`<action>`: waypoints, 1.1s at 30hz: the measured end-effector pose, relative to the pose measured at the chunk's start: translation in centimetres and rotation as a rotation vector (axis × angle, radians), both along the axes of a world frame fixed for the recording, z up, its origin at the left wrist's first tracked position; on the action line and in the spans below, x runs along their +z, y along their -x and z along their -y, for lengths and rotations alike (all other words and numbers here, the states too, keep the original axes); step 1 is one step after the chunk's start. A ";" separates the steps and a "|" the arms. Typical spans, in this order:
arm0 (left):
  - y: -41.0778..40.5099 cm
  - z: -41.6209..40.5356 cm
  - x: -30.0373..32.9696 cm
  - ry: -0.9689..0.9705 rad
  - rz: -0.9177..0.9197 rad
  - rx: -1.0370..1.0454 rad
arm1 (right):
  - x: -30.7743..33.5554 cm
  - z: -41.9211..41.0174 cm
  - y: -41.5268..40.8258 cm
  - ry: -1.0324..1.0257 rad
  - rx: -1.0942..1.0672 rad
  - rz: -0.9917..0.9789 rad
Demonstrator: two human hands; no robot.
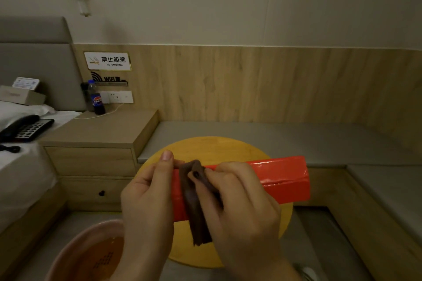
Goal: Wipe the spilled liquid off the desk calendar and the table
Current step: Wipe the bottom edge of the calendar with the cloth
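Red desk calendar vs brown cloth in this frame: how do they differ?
The glossy red desk calendar is rigid and lies lengthwise across the round yellow wooden table; the matte brown cloth is soft, folded, and drapes over the calendar's left part. The left hand grips the calendar's end; the right hand presses the cloth. Both sit over the table.

Round table (228, 148) bare behind red calendar (280, 178); pink basin (68, 255) crowds lower-left.
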State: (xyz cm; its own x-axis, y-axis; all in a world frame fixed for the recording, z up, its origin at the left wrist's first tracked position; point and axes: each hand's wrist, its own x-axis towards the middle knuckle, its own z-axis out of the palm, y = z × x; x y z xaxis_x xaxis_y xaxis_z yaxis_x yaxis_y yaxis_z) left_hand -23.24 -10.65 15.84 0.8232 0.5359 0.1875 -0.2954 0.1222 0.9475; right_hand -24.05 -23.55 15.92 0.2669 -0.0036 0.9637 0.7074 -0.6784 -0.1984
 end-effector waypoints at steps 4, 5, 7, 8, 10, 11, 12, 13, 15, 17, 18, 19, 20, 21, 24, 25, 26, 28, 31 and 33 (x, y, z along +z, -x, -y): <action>-0.2 -0.9 0.1 -0.014 0.019 0.069 | -0.5 4.0 -0.7 -0.008 -0.154 0.012; -0.1 -1.1 0.2 -0.007 0.018 0.071 | -0.6 5.2 -0.9 -0.012 -0.197 0.012; -0.1 -1.5 0.3 0.006 0.025 0.063 | -0.7 7.6 -1.5 -0.033 -0.266 0.015; 0.0 -1.7 0.3 0.012 0.033 0.062 | -0.6 8.8 -1.7 -0.040 -0.290 0.017; 0.0 -1.8 0.5 0.019 0.045 0.066 | -0.3 10.7 -2.1 -0.049 -0.313 -0.009; 0.0 -1.8 0.6 0.016 0.050 0.065 | -0.2 11.3 -2.2 -0.076 -0.313 -0.054; 0.0 -1.8 0.7 0.010 0.057 0.059 | 0.1 11.6 -2.1 -0.131 -0.305 -0.126; -0.1 -1.7 0.7 0.011 0.063 0.050 | 0.4 11.7 -2.1 -0.220 -0.278 -0.226; -0.2 -1.7 0.8 0.024 0.075 0.018 | 1.2 11.8 -2.5 -0.493 -0.105 -0.483; -0.2 -1.9 0.8 0.029 0.081 -0.026 | 1.7 12.4 -3.2 -0.705 0.174 -0.716; -0.3 -2.0 0.6 0.020 0.089 -0.050 | 1.7 13.2 -3.7 -0.769 0.318 -0.840; -0.2 -2.0 0.6 0.015 0.102 -0.065 | 1.9 13.8 -4.1 -0.831 0.473 -0.973; -0.2 -2.2 0.3 -0.001 0.120 -0.078 | 1.9 14.3 -4.4 -0.895 0.599 -1.102; -0.1 -2.2 0.2 -0.014 0.131 -0.096 | 2.0 14.8 -4.6 -0.904 0.643 -1.211; 0.0 -2.8 -0.3 -0.054 0.170 -0.190 | 2.3 15.8 -5.5 -0.752 0.428 -1.420; 0.1 -3.0 -0.2 -0.038 0.176 -0.240 | 2.4 16.0 -5.7 -0.716 0.375 -1.462; 0.1 -3.2 -0.3 -0.026 0.187 -0.294 | 2.6 15.8 -5.8 -0.692 0.347 -1.491; -0.1 -3.6 -0.5 -0.016 0.179 -0.391 | 2.7 15.8 -5.6 -0.657 0.396 -1.523; -0.4 -3.7 -1.0 0.006 0.123 -0.429 | 3.1 15.1 -5.0 -0.650 0.590 -1.435; -0.7 -3.6 -1.1 0.019 0.097 -0.463 | 3.1 15.0 -4.8 -0.585 0.552 -1.257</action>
